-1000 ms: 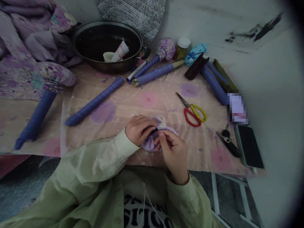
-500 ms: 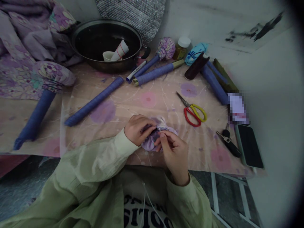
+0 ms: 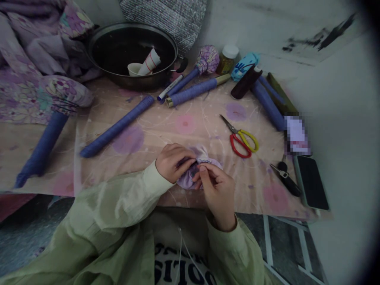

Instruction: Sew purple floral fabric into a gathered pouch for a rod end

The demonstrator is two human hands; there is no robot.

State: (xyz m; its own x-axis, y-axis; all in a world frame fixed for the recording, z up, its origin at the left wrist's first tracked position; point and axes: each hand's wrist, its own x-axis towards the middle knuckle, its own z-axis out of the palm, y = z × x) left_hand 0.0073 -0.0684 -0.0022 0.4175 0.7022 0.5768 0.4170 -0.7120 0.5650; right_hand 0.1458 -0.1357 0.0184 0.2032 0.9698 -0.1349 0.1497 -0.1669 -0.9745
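A small bunched piece of purple cloth lies at the table's front edge, under and between my hands. My left hand pinches the cloth's gathered upper edge from the left. From the right my right hand comes in with thumb and forefinger pressed together at the same edge; whatever is between those fingertips is too small to make out. Scissors with one red and one yellow handle lie behind and to the right of my hands, blades pointing away.
Behind are a black pan holding a white cup, a marker, blue-wrapped rolls, a lidded jar and a dark bottle. Keys and a phone lie right. Floral cloth heaps left.
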